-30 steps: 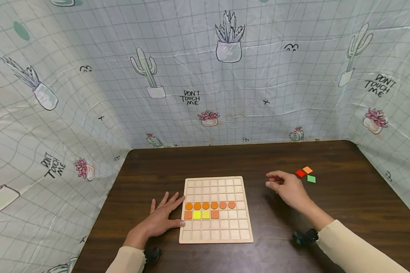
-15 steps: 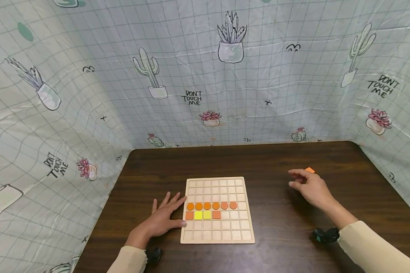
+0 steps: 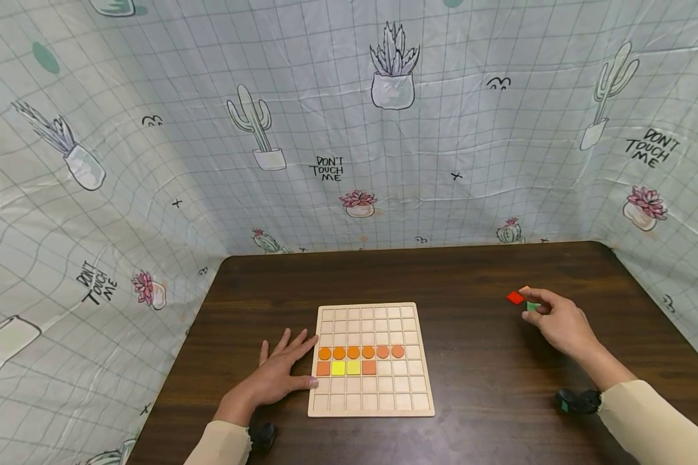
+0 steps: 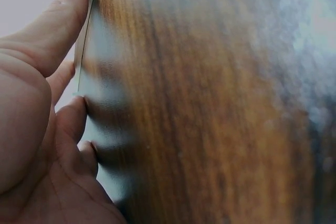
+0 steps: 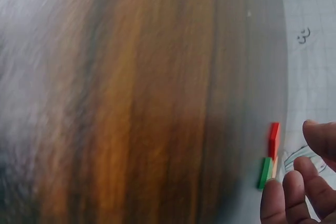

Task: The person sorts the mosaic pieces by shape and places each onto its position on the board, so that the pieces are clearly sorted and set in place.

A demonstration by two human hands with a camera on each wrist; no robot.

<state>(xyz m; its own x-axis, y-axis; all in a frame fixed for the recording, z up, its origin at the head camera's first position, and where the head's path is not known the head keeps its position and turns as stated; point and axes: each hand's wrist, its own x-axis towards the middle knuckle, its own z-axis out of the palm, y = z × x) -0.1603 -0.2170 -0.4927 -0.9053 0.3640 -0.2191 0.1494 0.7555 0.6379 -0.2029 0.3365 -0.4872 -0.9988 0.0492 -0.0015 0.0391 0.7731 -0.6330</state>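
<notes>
A pale wooden grid board (image 3: 378, 403) lies on the table. Across it runs a row of orange and salmon discs (image 3: 353, 353), and below them a shorter row of orange-red and yellow square tiles (image 3: 338, 368). Fingers spread, my left hand (image 3: 273, 374) rests at the board's left edge, thumb on the rim. At the right, my right hand (image 3: 567, 328) hovers by a green tile (image 5: 264, 173), thumb and fingertips apart with nothing between them. A red tile (image 3: 515, 297) lies just left of those fingers. An orange tile (image 3: 525, 289) behind is partly hidden by the fingers.
The dark wood table (image 3: 471, 368) has a curtain (image 3: 430, 142) with cactus drawings hanging around its back and sides. A black wrist device (image 3: 578, 402) sits at my right wrist, another (image 3: 263, 438) at my left.
My right hand has moved right, from beside the board to the loose tiles. It passed over the red and green tiles, which show again. The left hand has stayed at the board.
</notes>
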